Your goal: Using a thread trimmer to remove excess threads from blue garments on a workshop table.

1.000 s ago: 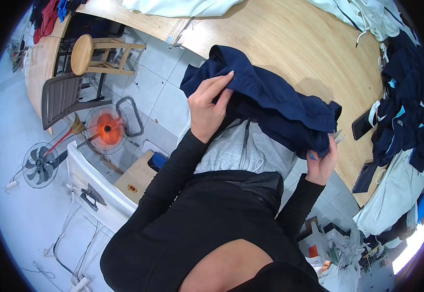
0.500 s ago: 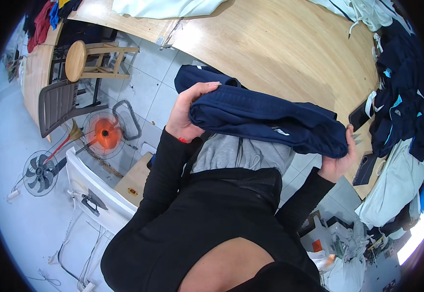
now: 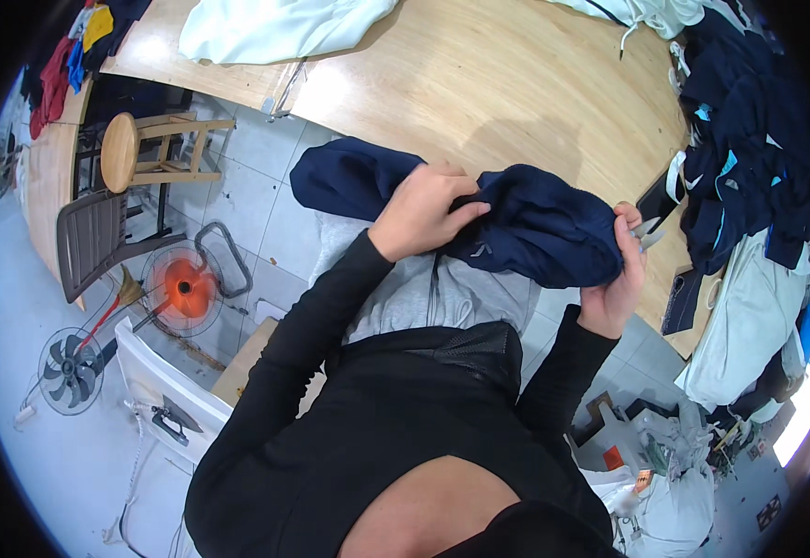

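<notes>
A navy blue garment (image 3: 549, 223) with a small white mark is stretched in front of me over my lap, bunched in folds. My left hand (image 3: 428, 209) lies over its middle, fingers bent and closed on the fabric, and one end of the cloth hangs past it to the left. At the garment's right end my right hand (image 3: 619, 279) grips the edge, thumb and fingers round it. Beside the right fingers shows a silver, pointed metal tool (image 3: 648, 230), which looks like thread snips. The garment's exact kind is unclear among the folds.
A wooden table (image 3: 479, 74) stands ahead, with white cloth (image 3: 284, 28) at its far left. Navy garments (image 3: 749, 158) are piled at the right, by a dark phone-like object (image 3: 656, 200). To the left are a stool (image 3: 120, 153), a chair (image 3: 98, 242), fans (image 3: 185, 286) and an iron (image 3: 172, 418).
My left hand has moved right, from the garment's left end to its middle. The right hand keeps its hold. My view has shifted a little, and the folds have changed shape.
</notes>
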Available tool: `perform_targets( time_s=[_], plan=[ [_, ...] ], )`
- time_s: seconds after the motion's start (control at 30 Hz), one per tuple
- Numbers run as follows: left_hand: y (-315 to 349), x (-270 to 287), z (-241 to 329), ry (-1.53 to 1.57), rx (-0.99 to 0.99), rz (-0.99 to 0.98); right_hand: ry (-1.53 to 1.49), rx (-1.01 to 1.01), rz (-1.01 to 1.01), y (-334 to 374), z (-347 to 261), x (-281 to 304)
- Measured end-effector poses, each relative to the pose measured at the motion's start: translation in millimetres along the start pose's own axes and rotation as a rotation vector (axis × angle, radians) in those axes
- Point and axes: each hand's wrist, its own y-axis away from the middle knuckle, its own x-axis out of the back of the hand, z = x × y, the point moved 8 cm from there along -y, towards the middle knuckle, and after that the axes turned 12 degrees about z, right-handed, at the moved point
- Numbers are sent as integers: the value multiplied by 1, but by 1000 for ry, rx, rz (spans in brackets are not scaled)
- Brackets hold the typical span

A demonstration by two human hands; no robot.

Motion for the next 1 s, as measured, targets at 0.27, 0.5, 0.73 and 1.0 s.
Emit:
perform_targets(
  time_s=[0.27,0.5,0.73,1.0],
  plan=[
    [42,15,14,1718,709,-225,869,451,-9,22,-27,-17],
    [43,31,16,1621,662,-128,636,251,-389,62,41,-68],
    [36,42,18,1445,537,-122,649,192,-466,56,48,-51],
    [36,28,16,1277,503,6,715,664,-428,94,-14,-80]
  ],
)
